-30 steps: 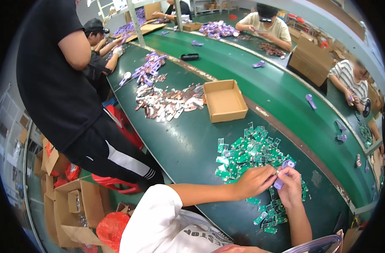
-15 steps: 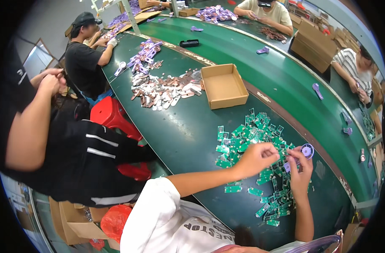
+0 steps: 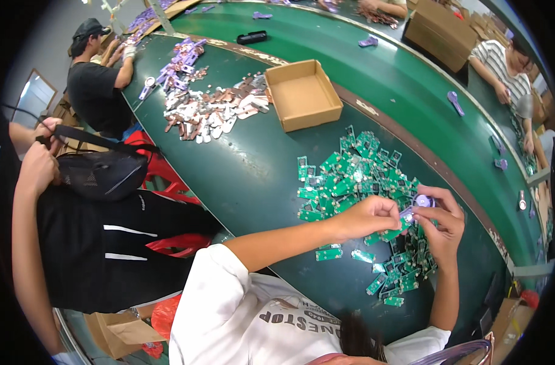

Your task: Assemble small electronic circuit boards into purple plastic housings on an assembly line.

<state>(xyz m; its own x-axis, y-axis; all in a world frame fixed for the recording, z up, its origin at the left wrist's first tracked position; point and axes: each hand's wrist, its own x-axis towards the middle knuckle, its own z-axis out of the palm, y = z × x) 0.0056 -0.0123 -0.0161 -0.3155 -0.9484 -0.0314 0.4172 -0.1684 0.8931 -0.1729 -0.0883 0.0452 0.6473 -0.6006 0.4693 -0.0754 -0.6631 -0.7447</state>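
Observation:
My right hand [image 3: 446,228] grips a purple plastic housing [image 3: 423,200] with a round ring-shaped end. The fingers are curled round that end. My left hand [image 3: 374,217] is closed in a pinch at the housing's narrow part, on a green circuit board [image 3: 405,222] that lies along it. The fingers partly hide how far the board sits in the housing. Beneath and around both hands spreads a loose heap of green circuit boards [image 3: 344,176] on the dark green table [image 3: 241,182].
Beyond the heap stands an open cardboard box [image 3: 305,100]. Left of it lie metal-coloured flat pieces [image 3: 219,112] and purple housings [image 3: 183,61]. A green conveyor belt [image 3: 405,91] carries scattered purple parts. A standing person [image 3: 119,243] holds a black bag [image 3: 101,173] at left; other people work around.
The view has shifted. My left hand has come up against the purple housing, and my right hand has turned the housing, its ring end now between the fingers. The standing person's black bag shows now.

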